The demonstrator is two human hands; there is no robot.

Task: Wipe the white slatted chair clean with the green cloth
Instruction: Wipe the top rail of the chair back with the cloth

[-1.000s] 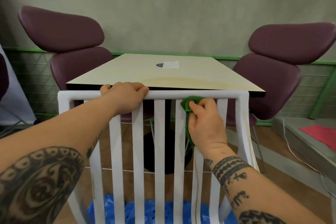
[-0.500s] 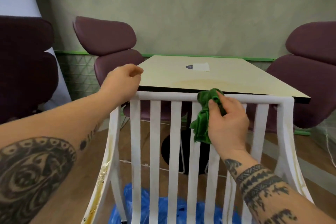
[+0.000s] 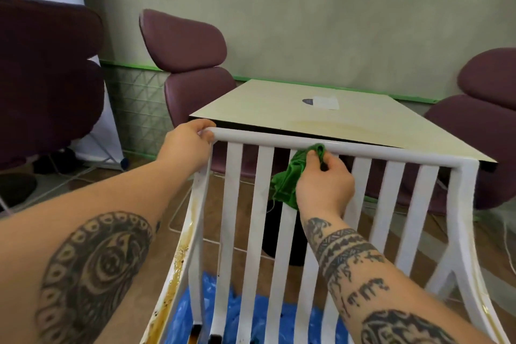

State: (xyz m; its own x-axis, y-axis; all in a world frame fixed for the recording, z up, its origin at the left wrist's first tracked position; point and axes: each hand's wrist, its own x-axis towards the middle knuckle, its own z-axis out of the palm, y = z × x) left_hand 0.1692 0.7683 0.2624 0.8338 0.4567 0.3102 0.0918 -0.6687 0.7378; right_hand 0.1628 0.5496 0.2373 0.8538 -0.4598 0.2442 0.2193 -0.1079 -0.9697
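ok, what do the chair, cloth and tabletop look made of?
The chair: glossy white, with highlights along the top rail; painted wood or moulded plastic, can't tell which. The cloth: soft fabric, matte green, crumpled into folds; possibly microfibre. The tabletop: pale, smooth, faint sheen over a dark edge; probably laminate board.

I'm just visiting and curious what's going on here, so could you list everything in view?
white slatted chair: one, white, nearest the camera
brown stains: several, yellow-brown, along its left frame
green cloth: one, green, against the top rail
table: one, cream top, beyond the chair
paper slip: one, white, on the table
padded chairs: three, purple, around the table
plastic sheet: one, blue, under the white chair
left hand: one, grips the chair's top-left corner
right hand: one, pinches the green cloth
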